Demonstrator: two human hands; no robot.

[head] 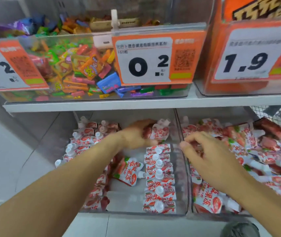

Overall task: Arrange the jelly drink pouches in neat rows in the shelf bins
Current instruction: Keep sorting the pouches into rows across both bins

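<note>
Two clear bins sit on the lower shelf. In the left bin [180,199], red-and-white jelly drink pouches stand in a neat row [160,178] along the right side and another row [83,144] along the left. One pouch [129,171] lies loose and tilted in the middle. My left hand [136,134] is shut on a pouch [160,131] at the back of the right row. My right hand [203,151] hovers over the divider, fingers curled and apart, holding nothing. The right bin [190,199] holds a jumbled heap of pouches [256,151].
The white upper shelf [102,104] hangs just above the bins and carries clear candy bins [85,69] with orange price tags [146,60]. A wire basket [276,115] is at the far right. A shoe [239,230] shows on the floor below.
</note>
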